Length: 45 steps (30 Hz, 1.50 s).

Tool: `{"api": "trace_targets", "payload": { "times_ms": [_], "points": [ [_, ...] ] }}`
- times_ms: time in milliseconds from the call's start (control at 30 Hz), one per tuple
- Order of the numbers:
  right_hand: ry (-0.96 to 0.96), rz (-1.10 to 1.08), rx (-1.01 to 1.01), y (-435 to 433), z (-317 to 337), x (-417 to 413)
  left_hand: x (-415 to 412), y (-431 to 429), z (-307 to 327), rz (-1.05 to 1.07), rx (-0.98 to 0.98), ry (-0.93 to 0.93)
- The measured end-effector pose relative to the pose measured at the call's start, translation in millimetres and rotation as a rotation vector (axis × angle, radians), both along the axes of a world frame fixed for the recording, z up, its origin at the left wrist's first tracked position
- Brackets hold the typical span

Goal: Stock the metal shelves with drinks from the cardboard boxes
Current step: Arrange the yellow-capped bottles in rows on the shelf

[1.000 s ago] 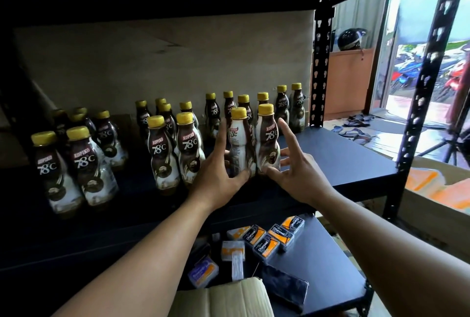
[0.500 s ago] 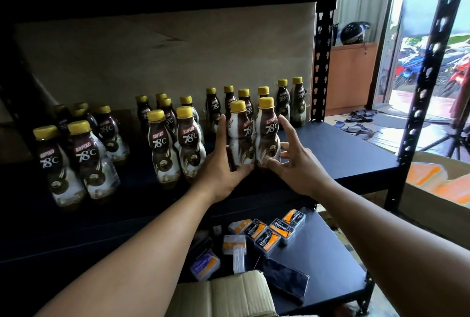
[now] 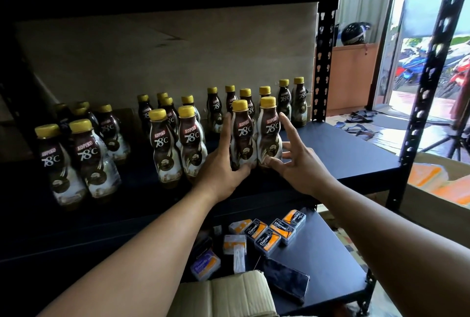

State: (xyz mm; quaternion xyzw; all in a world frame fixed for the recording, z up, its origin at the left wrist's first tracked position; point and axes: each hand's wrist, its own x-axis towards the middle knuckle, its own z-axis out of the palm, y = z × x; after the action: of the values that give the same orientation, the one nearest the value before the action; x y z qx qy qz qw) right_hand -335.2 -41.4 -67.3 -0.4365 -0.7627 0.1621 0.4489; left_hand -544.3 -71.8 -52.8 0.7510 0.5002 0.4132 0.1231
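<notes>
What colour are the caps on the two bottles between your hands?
Yellow, both the left cap and right cap; best seen in head view.

Shop interior: near side dim, strong daylight from the right.
Plain beige wall [image 3: 178, 57] at the back, in shade, with faint creases across it. To its right stands a light-brown wooden cabinet [image 3: 356, 77] with a dark helmet [image 3: 353, 34] on top; the grey ribbed surface behind could be curtain or sheet. Open doorway [image 3: 417, 37] further right, overexposed. Parked motorcycles [image 3: 412, 67], blue and red, outside. Floor [image 3: 381, 138] pale, lit from the door. Dark mat [image 3: 389, 121] at the threshold, sandals [image 3: 361, 116] scattered beside it. Black tripod [image 3: 455, 144] legs at far right edge.
</notes>
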Motion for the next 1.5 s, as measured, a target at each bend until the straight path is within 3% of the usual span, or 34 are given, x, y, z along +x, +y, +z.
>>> {"api": "trace_targets", "payload": {
  "times_ms": [633,933,1500],
  "points": [
    [-0.026,-0.041,-0.064,20.9,10.7,28.3,35.0,24.1,7.6,0.014,-0.065,0.075],
    [0.014,-0.144,-0.093,57.6,8.9,85.3,99.6,78.1,4.0,-0.102,-0.062,0.074],
    [-0.035,-0.292,-0.064,146.6,8.8,155.3,179.5,178.4,-2.4,-0.103,-0.051,0.076]
  ]
}}
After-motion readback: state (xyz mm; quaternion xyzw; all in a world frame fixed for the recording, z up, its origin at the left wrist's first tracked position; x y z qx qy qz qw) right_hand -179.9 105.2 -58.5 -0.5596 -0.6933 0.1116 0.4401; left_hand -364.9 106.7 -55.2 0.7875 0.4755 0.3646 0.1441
